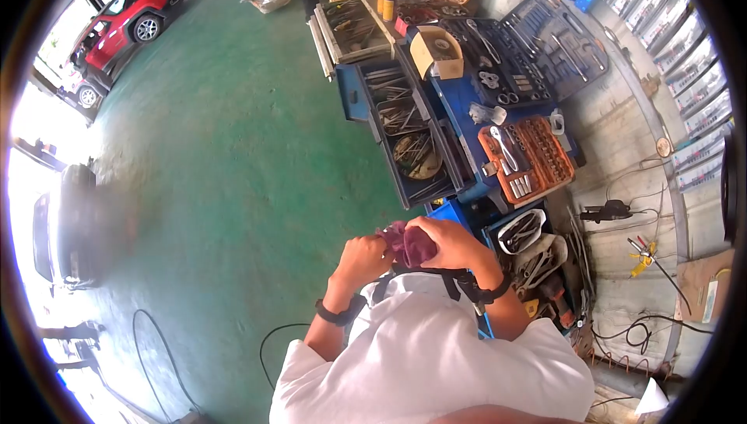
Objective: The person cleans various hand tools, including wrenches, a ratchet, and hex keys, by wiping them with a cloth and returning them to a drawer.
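Bright daylight from the left, bent by a wide, curving lens.
White glare washes out the left edge beside the glossy red car (109,41); a hazy smear blurs part of the smooth green floor (233,152). The white fabric shirt (436,346) reflects brightly, with soft shadows in its folds. Black vignetting rounds all 4 corners, and the pale grey wall (608,130) bows.

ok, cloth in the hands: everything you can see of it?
The cloth is dark maroon, soft fabric by its look, bunched into a crumpled wad with folds and no flat face showing. It is held up in front of the white shirt, between the curled left hand at one side and the right hand, which grips the other. Whether it is wrapped around something can't be told.
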Action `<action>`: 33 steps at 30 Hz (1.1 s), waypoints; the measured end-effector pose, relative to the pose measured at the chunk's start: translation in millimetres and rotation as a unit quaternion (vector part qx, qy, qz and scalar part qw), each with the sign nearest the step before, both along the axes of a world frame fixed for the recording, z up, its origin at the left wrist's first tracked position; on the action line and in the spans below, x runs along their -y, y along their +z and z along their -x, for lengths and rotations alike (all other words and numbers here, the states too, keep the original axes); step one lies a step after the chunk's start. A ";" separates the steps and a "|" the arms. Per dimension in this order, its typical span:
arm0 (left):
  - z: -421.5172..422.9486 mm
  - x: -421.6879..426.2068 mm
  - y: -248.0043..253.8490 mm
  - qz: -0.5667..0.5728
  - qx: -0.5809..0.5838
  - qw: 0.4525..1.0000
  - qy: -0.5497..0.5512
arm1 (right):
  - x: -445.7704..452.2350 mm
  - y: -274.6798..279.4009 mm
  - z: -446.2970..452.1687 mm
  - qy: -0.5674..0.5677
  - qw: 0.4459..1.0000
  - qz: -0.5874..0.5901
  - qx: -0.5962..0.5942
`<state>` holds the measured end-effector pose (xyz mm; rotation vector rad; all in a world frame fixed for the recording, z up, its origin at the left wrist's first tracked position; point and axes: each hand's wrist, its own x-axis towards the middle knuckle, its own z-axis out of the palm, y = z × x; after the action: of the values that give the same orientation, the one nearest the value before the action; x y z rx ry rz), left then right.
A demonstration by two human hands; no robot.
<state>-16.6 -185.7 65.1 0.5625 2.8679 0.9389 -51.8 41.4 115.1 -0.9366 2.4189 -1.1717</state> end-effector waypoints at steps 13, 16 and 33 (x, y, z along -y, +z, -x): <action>-20.9 5.8 -22.6 0.000 0.019 0.996 0.092 | 22.4 -54.5 8.0 0.020 0.999 -0.013 -0.046; -35.4 18.1 -25.9 -0.001 0.032 0.994 0.104 | 35.7 -63.9 10.6 0.061 0.998 -0.034 -0.009; -34.3 22.5 -25.5 -0.046 0.007 0.996 0.080 | 49.9 -64.6 -12.1 0.100 0.982 0.012 -0.158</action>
<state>17.7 -208.2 39.6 0.3362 2.9041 1.0981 -39.7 -8.5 50.5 -1.4309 2.4745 -1.0476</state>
